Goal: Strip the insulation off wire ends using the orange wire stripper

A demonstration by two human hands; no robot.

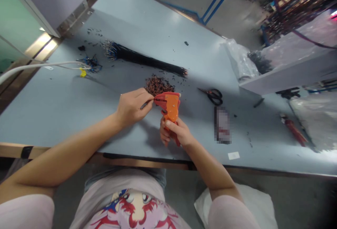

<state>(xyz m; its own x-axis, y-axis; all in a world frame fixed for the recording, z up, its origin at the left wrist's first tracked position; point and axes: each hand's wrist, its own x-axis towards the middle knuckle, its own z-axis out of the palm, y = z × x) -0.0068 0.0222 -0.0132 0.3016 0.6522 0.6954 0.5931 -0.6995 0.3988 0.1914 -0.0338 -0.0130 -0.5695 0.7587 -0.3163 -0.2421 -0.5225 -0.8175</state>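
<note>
Head view: on a gray workbench (65, 109) lies a long bundle of black wires (142, 57). The right hand (175, 134) wraps around an orange wire stripper (170, 108); the left hand (133, 108) pinches what seems a thin wire (145, 104) at its red mouth, just below a heap of wire scraps (159, 85).

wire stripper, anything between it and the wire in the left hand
Nothing visible stands in the way. The left hand pinches a dark wire right up against the red front end of the orange wire stripper, which the right hand grips. The left hand hides the wire's tip, so its entry cannot be seen.
</note>
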